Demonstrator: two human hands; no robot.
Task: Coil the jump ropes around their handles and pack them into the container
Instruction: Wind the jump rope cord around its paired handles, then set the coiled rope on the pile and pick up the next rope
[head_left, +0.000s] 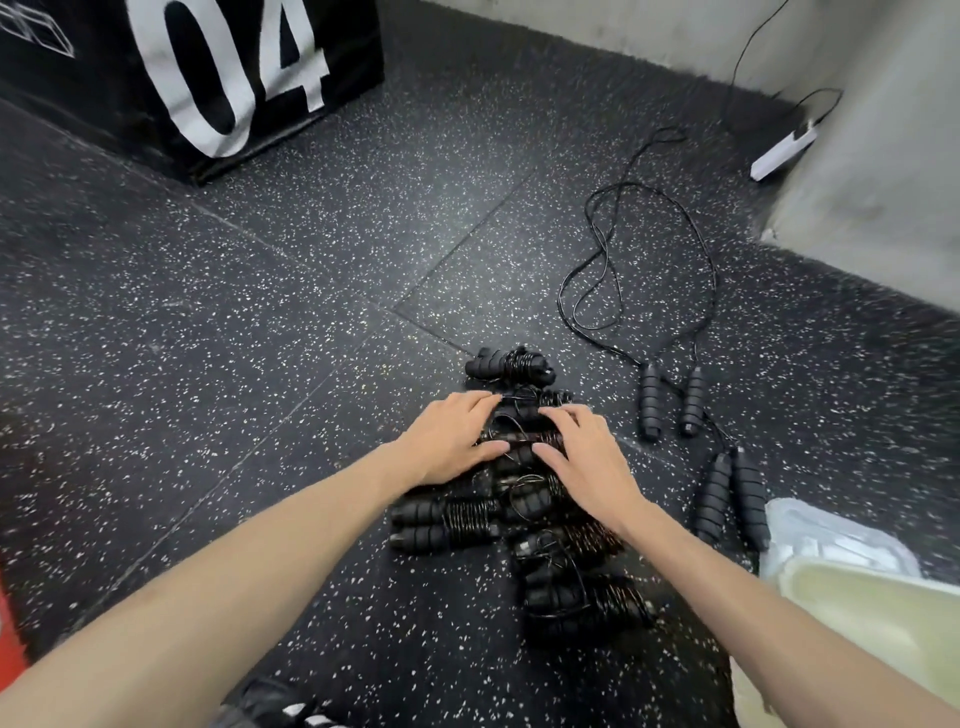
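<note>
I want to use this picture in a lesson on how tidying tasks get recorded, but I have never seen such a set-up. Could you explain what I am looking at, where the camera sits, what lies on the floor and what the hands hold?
There is no machine here. A person wears one wide-angle camera on the head, looking forward and down, so the two bare forearms reach in from the bottom of the picture.

On the speckled floor lies a pile of coiled jump ropes, cords wound round the black handles. The left hand and the right hand rest on the top of this pile, fingers fairly straight; they do not seem to grip anything. To the right lies an uncoiled rope, its cord looping away. The pale container sits at the lower right edge. A black box marked 04 stands at the upper left.
</note>
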